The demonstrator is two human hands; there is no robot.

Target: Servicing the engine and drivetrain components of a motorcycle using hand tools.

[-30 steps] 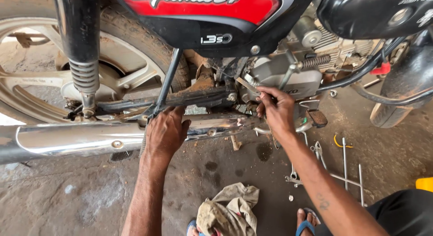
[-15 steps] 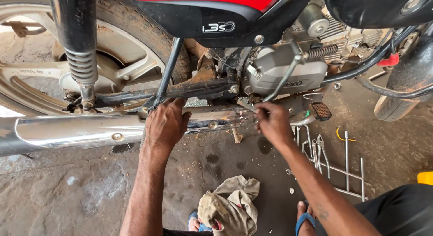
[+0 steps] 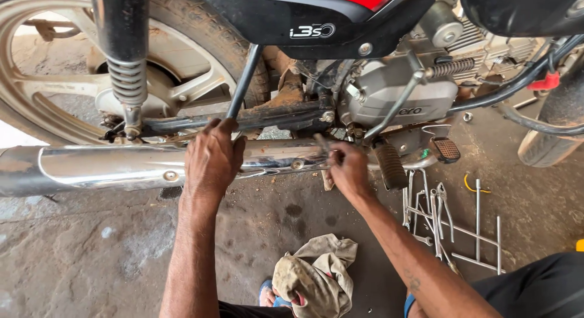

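Left hand grips chrome exhaust pipe; right hand pinches small tool beside pipe.

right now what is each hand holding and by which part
The left hand grips the chrome exhaust pipe around its middle, just below the black stay rod. The right hand holds a thin metal tool by its lower end; what kind cannot be told.
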